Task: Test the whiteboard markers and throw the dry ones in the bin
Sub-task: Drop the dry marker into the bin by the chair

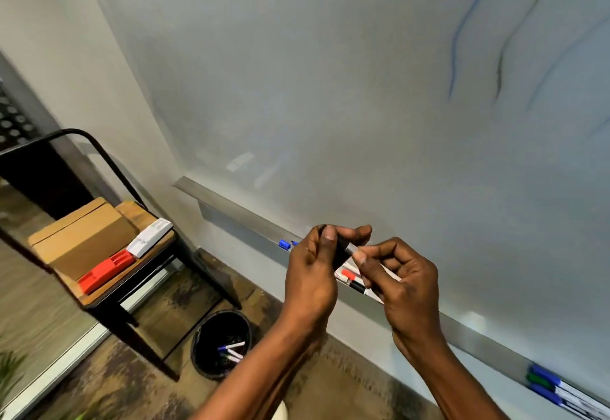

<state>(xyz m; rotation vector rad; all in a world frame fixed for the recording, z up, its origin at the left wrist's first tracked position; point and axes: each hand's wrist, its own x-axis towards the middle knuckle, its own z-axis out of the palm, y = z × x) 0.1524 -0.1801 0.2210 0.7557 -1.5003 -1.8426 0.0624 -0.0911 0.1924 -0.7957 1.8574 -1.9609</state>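
Left hand (313, 274) grips the black cap (340, 254), right hand (404, 282) pinches the white barrel of a whiteboard marker (352, 248) above the grey metal tray (237, 218). Round black bin (198, 337) holds discarded markers (232, 350); tray markers (546, 383) likely await testing.

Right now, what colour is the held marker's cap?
Black, seen in the head view: left hand grips the cap, right hand the marker.
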